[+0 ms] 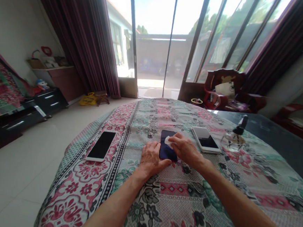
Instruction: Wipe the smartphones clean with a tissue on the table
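A dark blue smartphone [167,153] lies flat on the patterned tablecloth in front of me. My left hand [151,155] grips it at its left and near edges, with the fingers along the side and the thumb across the bottom corner. A crumpled white tissue [167,141] is pinched in my right hand [182,146] and pressed against the upper part of the screen. To the left lies a white phone with a black screen [102,146]. On the right, another white phone [205,138] seems to rest on a second pale slab. Beside it stands a clear spray bottle [234,138] with a black nozzle.
The floral tablecloth [95,198] covers the round-edged table. A dark tabletop [271,132] adjoins at the right. Beyond are a red wooden chair [218,90] holding a bag, glass doors [160,57], purple curtains [83,42] and a low black cabinet [49,100] at left.
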Motion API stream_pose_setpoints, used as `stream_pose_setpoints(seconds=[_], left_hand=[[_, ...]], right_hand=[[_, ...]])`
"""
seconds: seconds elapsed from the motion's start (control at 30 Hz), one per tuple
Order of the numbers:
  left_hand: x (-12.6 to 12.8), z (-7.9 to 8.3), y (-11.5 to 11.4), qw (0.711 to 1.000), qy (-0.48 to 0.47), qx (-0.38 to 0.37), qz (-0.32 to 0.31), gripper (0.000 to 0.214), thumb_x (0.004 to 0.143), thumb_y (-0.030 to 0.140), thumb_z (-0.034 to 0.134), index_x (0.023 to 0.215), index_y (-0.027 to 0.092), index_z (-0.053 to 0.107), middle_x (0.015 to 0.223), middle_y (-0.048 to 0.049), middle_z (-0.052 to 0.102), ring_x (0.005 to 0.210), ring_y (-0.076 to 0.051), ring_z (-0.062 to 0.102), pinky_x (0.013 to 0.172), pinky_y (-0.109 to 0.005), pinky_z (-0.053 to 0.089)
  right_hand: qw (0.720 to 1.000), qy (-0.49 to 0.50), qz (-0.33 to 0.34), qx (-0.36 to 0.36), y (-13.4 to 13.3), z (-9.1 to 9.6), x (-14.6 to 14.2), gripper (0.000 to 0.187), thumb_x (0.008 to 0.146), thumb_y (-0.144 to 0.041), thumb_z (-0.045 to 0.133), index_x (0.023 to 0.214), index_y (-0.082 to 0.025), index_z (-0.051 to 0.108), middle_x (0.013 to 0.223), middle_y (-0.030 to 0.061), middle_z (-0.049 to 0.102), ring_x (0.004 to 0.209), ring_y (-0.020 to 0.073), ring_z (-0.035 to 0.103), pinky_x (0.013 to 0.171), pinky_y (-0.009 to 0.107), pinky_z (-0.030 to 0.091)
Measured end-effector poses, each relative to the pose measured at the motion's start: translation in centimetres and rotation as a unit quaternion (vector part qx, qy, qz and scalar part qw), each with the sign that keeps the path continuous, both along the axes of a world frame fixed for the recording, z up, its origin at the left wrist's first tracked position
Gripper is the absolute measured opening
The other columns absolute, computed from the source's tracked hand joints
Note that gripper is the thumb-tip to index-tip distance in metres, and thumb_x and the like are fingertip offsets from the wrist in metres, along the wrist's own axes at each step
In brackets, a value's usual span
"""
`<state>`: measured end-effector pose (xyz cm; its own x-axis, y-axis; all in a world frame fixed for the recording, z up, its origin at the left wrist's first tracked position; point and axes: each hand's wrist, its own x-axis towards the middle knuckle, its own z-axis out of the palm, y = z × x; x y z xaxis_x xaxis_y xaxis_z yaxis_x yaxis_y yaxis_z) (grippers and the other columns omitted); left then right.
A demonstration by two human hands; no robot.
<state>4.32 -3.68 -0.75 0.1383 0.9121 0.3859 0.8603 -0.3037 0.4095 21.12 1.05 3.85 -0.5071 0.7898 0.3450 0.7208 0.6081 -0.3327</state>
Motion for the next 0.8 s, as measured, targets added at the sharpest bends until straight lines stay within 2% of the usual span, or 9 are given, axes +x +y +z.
stream_pose_setpoints(seconds=[0.1,0.3,0.67,0.8], left_hand=[[0.0,-0.2,0.0,1.000,-0.005,0.003,0.005,0.062,0.064,0.050,0.075,0.114,0.016,0.060,0.115,-0.0097,0.061,0.106,-0.030,0.053,0.094,-0.042,0.042],[0.1,-0.3,-0.1,1.000,-0.011,-0.013,0.010,0.061,0.066,0.050,0.073,0.115,0.016,0.060,0.117,-0.0094,0.060,0.109,-0.030,0.051,0.096,-0.041,0.041],[0.1,0.1,0.1,0.999,-0.020,-0.028,0.014,0.054,0.065,0.048,0.073,0.109,0.018,0.063,0.114,-0.0084,0.060,0.108,-0.031,0.051,0.095,-0.043,0.042],[0.1,0.2,0.0,0.999,-0.017,-0.039,0.015,0.056,0.066,0.052,0.072,0.111,0.019,0.062,0.116,-0.0073,0.059,0.110,-0.030,0.050,0.097,-0.042,0.041]], right_hand=[[0.999,-0.051,0.017,0.004,0.5,-0.9,-1.2,0.027,0.091,-0.016,0.042,0.100,-0.024,0.067,0.092,0.0045,0.057,0.079,0.0142,0.054,0.070,0.024,0.040],[0.994,-0.108,0.018,0.016,0.3,-1.1,-2.1,0.028,0.092,-0.019,0.042,0.090,-0.024,0.070,0.085,0.0057,0.057,0.074,0.0162,0.049,0.066,0.026,0.035],[0.987,-0.149,-0.058,0.030,6.8,-1.8,-3.1,0.028,0.090,-0.019,0.042,0.082,-0.020,0.069,0.084,0.0075,0.061,0.076,0.0175,0.051,0.064,0.027,0.034],[0.983,-0.170,-0.061,0.029,6.1,-1.3,-3.5,0.027,0.090,-0.020,0.042,0.083,-0.019,0.068,0.091,0.0085,0.060,0.081,0.0185,0.050,0.067,0.029,0.032]])
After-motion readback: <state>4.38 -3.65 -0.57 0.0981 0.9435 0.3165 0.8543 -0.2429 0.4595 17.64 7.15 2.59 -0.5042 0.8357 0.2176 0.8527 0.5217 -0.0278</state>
